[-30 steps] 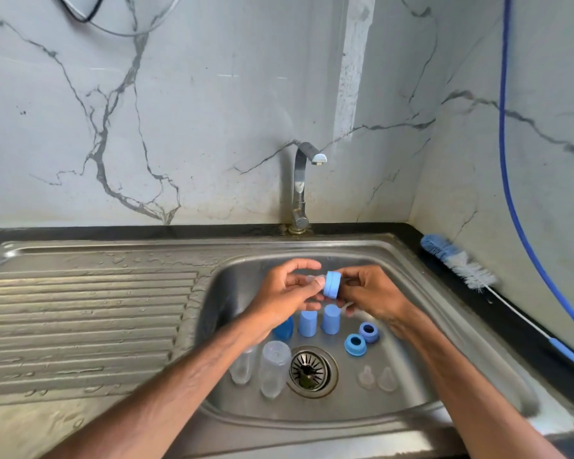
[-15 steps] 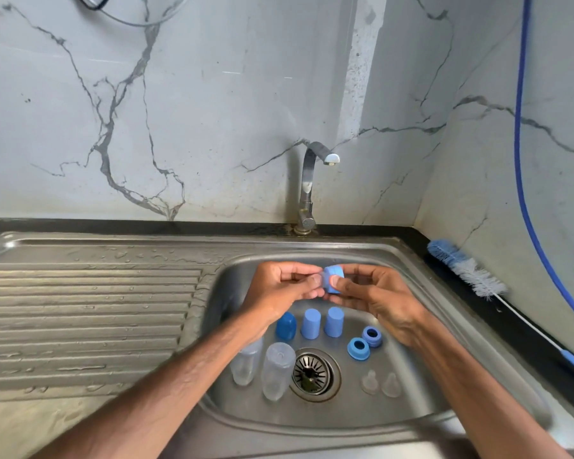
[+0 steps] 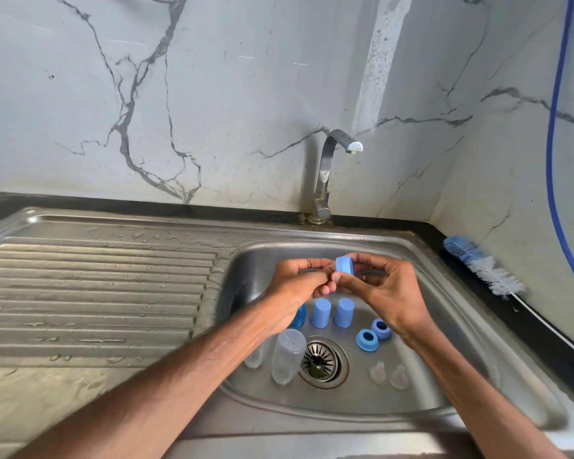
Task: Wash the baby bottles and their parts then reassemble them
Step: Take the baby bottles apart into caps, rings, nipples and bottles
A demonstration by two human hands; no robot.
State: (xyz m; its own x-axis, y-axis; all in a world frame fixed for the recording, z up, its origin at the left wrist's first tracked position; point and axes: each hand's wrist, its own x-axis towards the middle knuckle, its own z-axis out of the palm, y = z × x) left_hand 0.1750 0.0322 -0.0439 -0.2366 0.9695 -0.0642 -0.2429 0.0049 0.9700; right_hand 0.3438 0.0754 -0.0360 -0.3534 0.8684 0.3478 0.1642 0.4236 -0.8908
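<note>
Over the sink basin (image 3: 444, 376) my left hand (image 3: 297, 286) and my right hand (image 3: 383, 288) meet and together pinch a blue collar ring (image 3: 344, 265). Whether a teat sits in it is hidden by my fingers. On the basin floor stand two light blue caps (image 3: 320, 313) (image 3: 344, 312), with a darker blue cap (image 3: 299, 316) partly behind my left wrist. Two more blue collar rings (image 3: 367, 340) (image 3: 381, 328) lie right of them. Two clear bottles (image 3: 286, 356) (image 3: 257, 354) stand left of the drain (image 3: 320, 362). Two clear teats (image 3: 378, 372) (image 3: 399, 376) lie at its right.
A steel tap (image 3: 327, 173) rises behind the basin; no water runs. The ribbed draining board (image 3: 90, 293) on the left is wet. A bottle brush (image 3: 484, 266) lies on the dark counter at the right. A blue hose (image 3: 552, 154) hangs down the right wall.
The camera has tilted up a little, so the sink sits lower in view. My hands keep working the blue collar ring between the fingertips; it has turned slightly.
</note>
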